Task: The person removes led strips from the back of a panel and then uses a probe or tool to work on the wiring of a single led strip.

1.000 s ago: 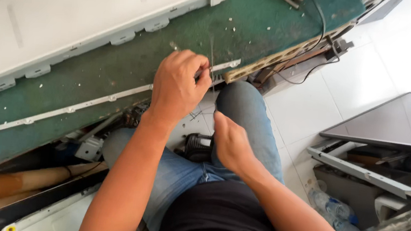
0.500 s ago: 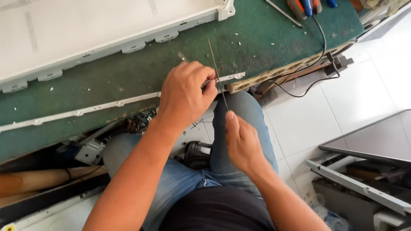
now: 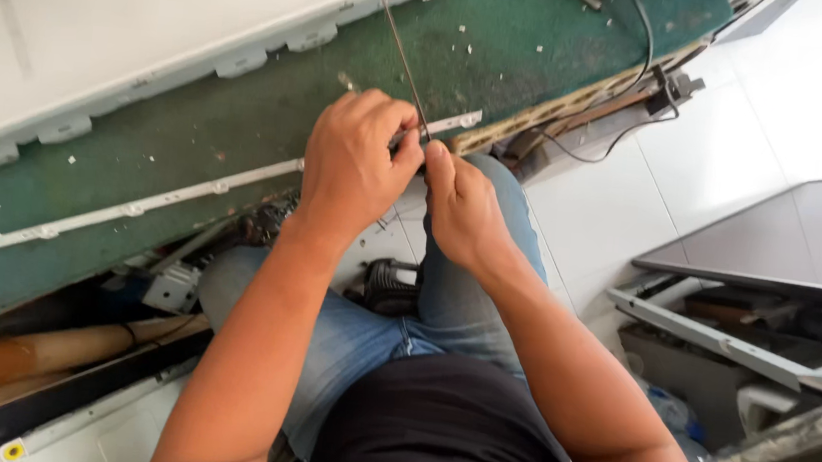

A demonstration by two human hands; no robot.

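Note:
My left hand (image 3: pixel 355 160) and my right hand (image 3: pixel 461 209) meet at the front edge of a green-topped workbench (image 3: pixel 241 114). Both pinch the near end of a thin dark wire (image 3: pixel 400 49) that runs up and away across the bench. Just beyond my fingers lies a long narrow white strip (image 3: pixel 132 204) with small round bumps, stretched along the bench edge. What sits between my fingertips is hidden by the fingers. My knees in blue jeans are under the hands.
A large white panel (image 3: pixel 100 20) covers the back left of the bench. Black cables (image 3: pixel 639 52) trail over its right end. A dark flat screen (image 3: pixel 791 248) lies at right on white floor tiles. A cardboard tube (image 3: pixel 48 352) and clutter sit under the bench.
My right hand rose from my knee to join the left at the bench edge. The thin wire now stands out further from between my fingers. The camera view shifted closer.

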